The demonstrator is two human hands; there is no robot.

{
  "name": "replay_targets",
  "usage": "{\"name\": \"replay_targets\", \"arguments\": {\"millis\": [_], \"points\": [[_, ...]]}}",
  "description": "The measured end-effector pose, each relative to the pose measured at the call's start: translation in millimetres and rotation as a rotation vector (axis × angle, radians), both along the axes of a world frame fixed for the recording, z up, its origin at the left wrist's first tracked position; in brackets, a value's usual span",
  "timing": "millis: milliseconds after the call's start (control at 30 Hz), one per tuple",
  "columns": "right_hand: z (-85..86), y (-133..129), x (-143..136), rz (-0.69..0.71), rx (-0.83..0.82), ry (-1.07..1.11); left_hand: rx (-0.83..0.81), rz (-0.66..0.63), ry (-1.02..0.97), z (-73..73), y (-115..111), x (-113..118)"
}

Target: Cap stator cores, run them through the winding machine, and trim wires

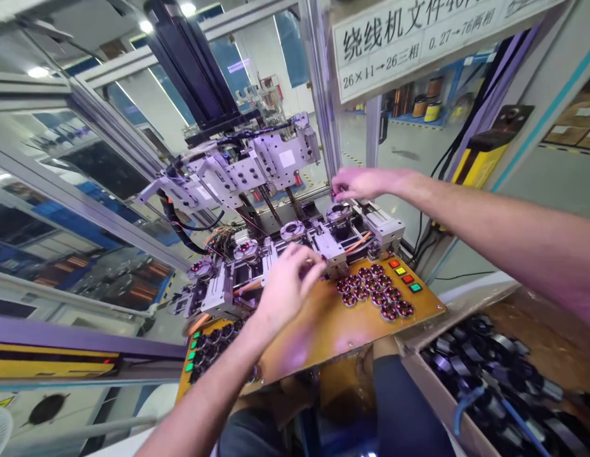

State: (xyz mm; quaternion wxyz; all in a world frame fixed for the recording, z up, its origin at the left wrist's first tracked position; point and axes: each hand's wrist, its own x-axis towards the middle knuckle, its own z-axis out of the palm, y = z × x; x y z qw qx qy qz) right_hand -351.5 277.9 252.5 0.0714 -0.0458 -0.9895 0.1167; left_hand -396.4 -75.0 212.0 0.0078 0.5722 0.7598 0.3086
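My right hand [349, 184] is over the rightmost round fixture [339, 214] of the machine, its fingers curled together; whatever they hold is too small to make out. My left hand [292, 276] hovers at the front of the machine, below the ring-shaped fixture [292, 230], with thumb and fingers curled around a small dark part that I cannot make out clearly. Two more fixtures at the left, one of them [246, 249] near the middle, carry parts with red spots. Copper-wound round parts [371, 285] lie grouped on the orange panel [318, 324].
Black parts [219, 343] stand at the panel's left, beside green buttons. Coloured buttons [408, 279] line its right end. A carton [419, 368] of black parts is at the lower right. The machine head [247, 165] hangs above the fixtures, within a metal frame.
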Motion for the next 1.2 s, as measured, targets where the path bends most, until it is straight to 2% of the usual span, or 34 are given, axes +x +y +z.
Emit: {"name": "replay_targets", "arguments": {"millis": [67, 133, 200, 267, 367, 467, 567, 767, 867, 967, 1033, 1100, 1200], "points": [[3.5, -15, 26, -0.024, 0.031, 0.109, -0.11, -0.023, -0.082, -39.1, -24, 23], [-6.4, -46, 62, 0.011, 0.081, 0.243, -0.2, 0.02, -0.135, -77.3, -42, 39], [-32.1, -86, 104, 0.115, 0.113, 0.259, -0.233, 0.069, -0.184, -106.9, -50, 50], [-69.7, -128, 145, 0.17, 0.142, 0.161, -0.214, 0.073, -0.247, -125.3, -48, 59], [-128.3, -173, 186, 0.125, 0.188, 0.069, -0.174, 0.025, -0.329, -137.9, -34, 73], [-164.4, -189, 199, 0.081, 0.211, 0.078, -0.123, 0.045, -0.416, -145.7, -21, 85], [-174.3, -188, 197, 0.052, 0.22, 0.091, -0.068, 0.077, -0.498, -153.7, -16, 91], [-170.9, -182, 185, 0.029, 0.231, 0.103, 0.045, 0.12, -0.565, -165.0, -9, 91], [-161.7, -183, 186, 0.035, 0.242, 0.109, 0.101, 0.12, -0.597, -163.5, -16, 95], [-136.4, -189, 192, 0.054, 0.227, 0.14, 0.128, 0.103, -0.579, -146.2, -47, 91], [-108.8, -197, 191, 0.095, 0.15, 0.197, 0.143, 0.119, -0.492, -120.4, -78, 76], [-74.9, -209, 177, 0.162, 0.057, 0.268, 0.172, 0.173, -0.344, -83.2, -111, 47], [-23.6, -234, 119, 0.275, 0.003, 0.304, 0.282, 0.363, -0.096, -20.7, -149, -23]]}}
